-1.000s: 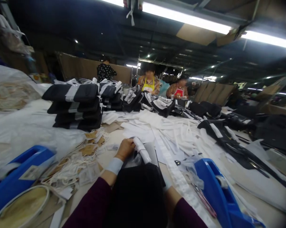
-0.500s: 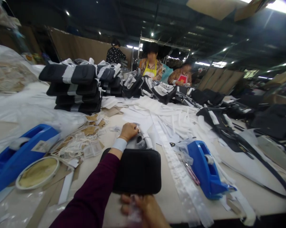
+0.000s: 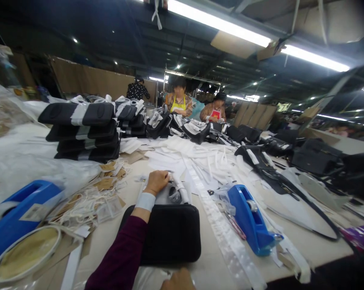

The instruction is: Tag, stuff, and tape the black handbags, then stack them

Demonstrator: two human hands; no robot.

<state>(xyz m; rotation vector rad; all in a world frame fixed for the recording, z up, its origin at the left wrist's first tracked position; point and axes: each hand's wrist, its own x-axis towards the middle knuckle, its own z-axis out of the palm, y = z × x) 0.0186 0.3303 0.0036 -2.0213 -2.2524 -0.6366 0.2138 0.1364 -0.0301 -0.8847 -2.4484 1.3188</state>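
Observation:
A black rectangular bag [image 3: 169, 233] lies flat in front of me, with a white-wrapped handle [image 3: 179, 187] and a dark coiled piece at its far side. My left hand [image 3: 157, 182] reaches across the bag's left part and is closed beside that handle; what its fingers grip is hidden. At the bottom edge of the head view, my right hand [image 3: 179, 280] is curled at clear plastic [image 3: 150, 278] just below the bag's near side. The frame cuts off most of that hand.
Blue tape dispensers stand at the left [image 3: 24, 205] and right [image 3: 251, 221]. A round tin [image 3: 27, 251], a pile of stringed tags [image 3: 75, 209], stacked black bags [image 3: 85, 133] and white paper strips [image 3: 200, 149] surround the work spot. Several people work beyond the table.
The view has tilted up and shifted, so the scene sits lower and further left. My right hand has moved down toward the frame's edge; my left stays at the bag's far side.

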